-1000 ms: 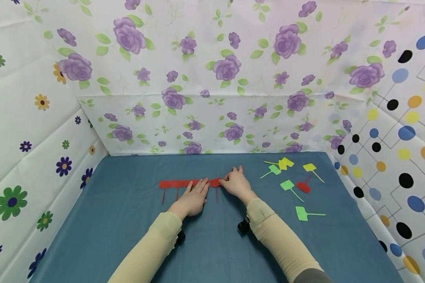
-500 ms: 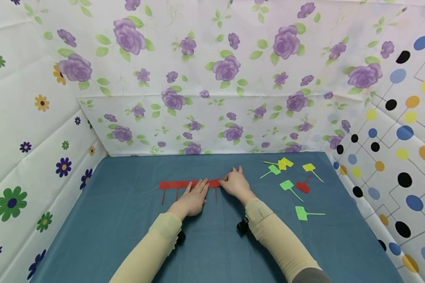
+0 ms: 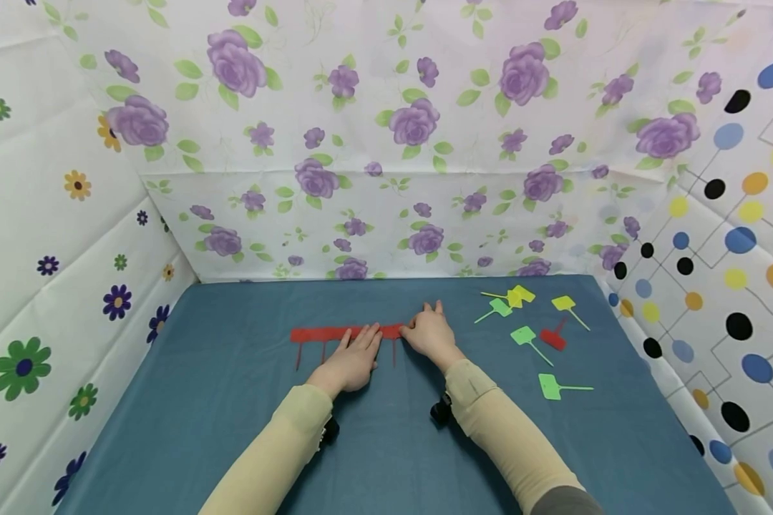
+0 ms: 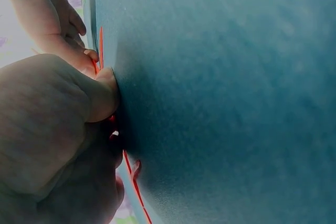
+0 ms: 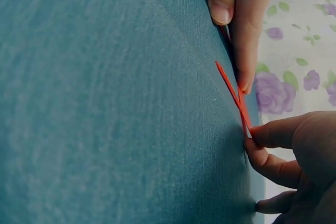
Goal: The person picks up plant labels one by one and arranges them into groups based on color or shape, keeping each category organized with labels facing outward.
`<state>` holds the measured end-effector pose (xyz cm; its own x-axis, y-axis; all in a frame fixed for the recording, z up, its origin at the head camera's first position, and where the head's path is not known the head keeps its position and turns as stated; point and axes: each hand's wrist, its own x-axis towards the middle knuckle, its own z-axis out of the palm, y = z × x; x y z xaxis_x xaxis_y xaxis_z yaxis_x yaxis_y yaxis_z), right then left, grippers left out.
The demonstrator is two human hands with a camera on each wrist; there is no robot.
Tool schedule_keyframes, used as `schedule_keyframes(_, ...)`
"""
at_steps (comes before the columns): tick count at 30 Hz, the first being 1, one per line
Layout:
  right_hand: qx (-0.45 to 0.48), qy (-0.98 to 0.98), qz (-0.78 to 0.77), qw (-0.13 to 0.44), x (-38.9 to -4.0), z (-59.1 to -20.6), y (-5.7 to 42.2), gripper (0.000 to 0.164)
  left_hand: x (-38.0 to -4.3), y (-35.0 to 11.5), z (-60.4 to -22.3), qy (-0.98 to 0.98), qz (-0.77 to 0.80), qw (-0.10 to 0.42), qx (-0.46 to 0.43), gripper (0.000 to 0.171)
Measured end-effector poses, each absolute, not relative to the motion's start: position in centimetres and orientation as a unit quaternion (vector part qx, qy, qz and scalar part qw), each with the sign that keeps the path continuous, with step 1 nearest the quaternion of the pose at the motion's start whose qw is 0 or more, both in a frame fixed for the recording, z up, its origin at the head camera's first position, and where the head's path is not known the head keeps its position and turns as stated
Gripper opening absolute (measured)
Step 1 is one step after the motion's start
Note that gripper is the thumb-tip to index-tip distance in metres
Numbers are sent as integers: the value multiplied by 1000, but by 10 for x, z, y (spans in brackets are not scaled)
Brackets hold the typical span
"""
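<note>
A row of red tags with thin tails [image 3: 315, 335] lies edge to edge on the blue cloth, tails toward me. My left hand [image 3: 349, 365] lies over the row with fingers stretched forward, covering part of it. At the row's right end, my right hand [image 3: 431, 332] pinches a red tag [image 3: 391, 331] between thumb and index finger, its tail pointing toward me. In the right wrist view that red tag [image 5: 244, 113] is seen nearly edge-on, close to the left fingertips. The left wrist view shows mostly the left hand [image 4: 58, 124], with slivers of red beneath it.
To the right lie loose tags of the same kind: a red one [image 3: 552, 340], several green ones including a near one [image 3: 550, 387], and several yellow ones including a far-right one [image 3: 563, 304]. A flowered curtain [image 3: 373, 214] stands along the table's back edge.
The red tag in my right fingers has shifted slightly and now sits more level with the row, its gap narrowed. My left hand has stayed in place.
</note>
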<state>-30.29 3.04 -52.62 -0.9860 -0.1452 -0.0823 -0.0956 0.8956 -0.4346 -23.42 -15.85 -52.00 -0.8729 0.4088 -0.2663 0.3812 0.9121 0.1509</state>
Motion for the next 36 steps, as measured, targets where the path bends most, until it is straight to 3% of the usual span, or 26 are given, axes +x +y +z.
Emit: schedule_keyframes(36, -70, 973, -214, 40, -300, -526, 35, 39, -239, -157, -510, 963, 43, 169, 205, 61)
